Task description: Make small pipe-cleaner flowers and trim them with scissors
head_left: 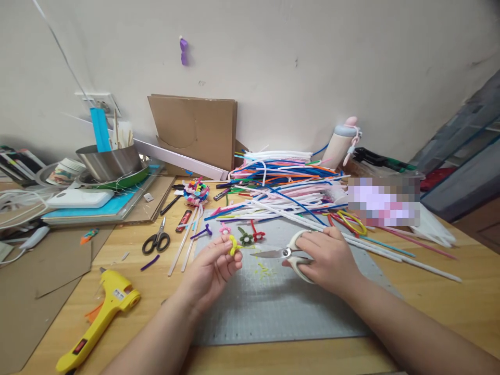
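Observation:
My left hand (216,263) pinches a small yellow pipe cleaner flower (233,246) above the grey cutting mat (273,323); a thin stem points right from it. In my right hand (332,258) is a pair of scissors (287,252) with pale handles. Their blades look nearly closed and point left, toward the yellow stem. Yellow fuzz clippings (263,271) lie on the mat below. Just behind the hands rest a pink flower (225,229), a dark green flower (246,237) and a red flower (258,234), all of fuzzy pipe cleaner.
A heap of coloured pipe cleaners (289,182) covers the back of the table. To the left lie black-handled scissors (156,241), a yellow glue gun (105,312) and glue sticks (182,245). A bottle (339,143) stands at back right, cardboard (193,135) against the wall.

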A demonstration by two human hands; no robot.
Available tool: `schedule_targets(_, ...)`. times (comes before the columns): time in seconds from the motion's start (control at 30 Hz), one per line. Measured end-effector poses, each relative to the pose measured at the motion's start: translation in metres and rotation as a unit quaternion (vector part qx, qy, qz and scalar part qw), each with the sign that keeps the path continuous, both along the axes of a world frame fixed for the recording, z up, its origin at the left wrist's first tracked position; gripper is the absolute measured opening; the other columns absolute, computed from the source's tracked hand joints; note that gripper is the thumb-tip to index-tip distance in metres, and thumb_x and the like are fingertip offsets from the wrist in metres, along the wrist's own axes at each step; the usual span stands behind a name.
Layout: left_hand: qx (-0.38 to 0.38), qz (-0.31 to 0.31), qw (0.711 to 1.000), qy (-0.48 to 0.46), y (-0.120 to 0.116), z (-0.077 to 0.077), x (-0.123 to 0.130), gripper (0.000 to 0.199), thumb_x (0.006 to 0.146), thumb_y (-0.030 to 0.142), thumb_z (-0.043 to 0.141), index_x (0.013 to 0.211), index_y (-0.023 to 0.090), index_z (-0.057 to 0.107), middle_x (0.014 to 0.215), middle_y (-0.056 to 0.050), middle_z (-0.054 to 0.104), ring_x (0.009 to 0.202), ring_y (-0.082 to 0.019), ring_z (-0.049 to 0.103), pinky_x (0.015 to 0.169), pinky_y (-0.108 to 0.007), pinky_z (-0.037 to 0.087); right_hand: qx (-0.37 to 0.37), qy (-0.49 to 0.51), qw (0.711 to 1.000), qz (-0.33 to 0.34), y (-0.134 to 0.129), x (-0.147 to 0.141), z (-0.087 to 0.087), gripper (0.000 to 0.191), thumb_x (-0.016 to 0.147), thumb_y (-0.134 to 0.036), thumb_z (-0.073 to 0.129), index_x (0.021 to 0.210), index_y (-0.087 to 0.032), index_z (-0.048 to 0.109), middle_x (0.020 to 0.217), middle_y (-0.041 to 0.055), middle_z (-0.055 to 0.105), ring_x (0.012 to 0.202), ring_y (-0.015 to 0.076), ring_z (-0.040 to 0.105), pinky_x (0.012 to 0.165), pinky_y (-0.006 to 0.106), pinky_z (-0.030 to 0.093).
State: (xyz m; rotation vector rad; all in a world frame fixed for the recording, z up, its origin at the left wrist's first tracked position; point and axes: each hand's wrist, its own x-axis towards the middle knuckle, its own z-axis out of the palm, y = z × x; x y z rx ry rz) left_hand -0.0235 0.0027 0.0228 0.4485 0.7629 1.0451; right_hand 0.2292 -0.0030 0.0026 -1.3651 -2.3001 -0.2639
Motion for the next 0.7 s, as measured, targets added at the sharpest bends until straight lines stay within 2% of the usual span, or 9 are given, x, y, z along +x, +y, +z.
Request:
schedule_targets(0.2,0.013,-0.022,1.000,0.000,-0.0013,0.0005,0.0029,0.010,0.075,0.010,0.061,0.082,0.013,0.055,0.076,-0.002,0.058,0.058,-0.007,0.055,0.052,-0.017,0.048,-0.005,0.008,1.000,0.002,-0.0005,-0.0002,-0.0002,0.022,0.080,-0.039,0.055,0.070,-0.019,0.054,0.069,0.0005,0.061,0.066,0.0150,0.052,0.070,0.033,0.023)
schedule_targets(0.47,0.027,-0.032,0.999,-0.001,-0.0013,-0.0011,0.0017,0.008,0.075,0.013,0.059,0.081,0.014,0.055,0.077,-0.002,0.056,0.054,-0.006,0.050,0.049,-0.017,0.042,-0.056,0.021,0.998,0.023,0.0009,-0.0009,-0.0033,0.031,0.078,-0.049,0.057,0.070,-0.019,0.054,0.071,0.0002,0.062,0.066,0.0145,0.050,0.069,0.033,0.022)
schedule_targets(0.7,0.047,-0.042,0.998,0.001,-0.0013,-0.0029,0.0017,0.005,0.075,0.012,0.055,0.080,0.014,0.053,0.078,-0.001,0.052,0.052,-0.006,0.046,0.048,-0.019,0.037,-0.057,0.042,0.997,0.037,0.0004,-0.0004,-0.0080,0.029,0.077,-0.046,0.059,0.067,-0.019,0.053,0.068,-0.0018,0.060,0.063,0.0130,0.048,0.068,0.032,0.021)
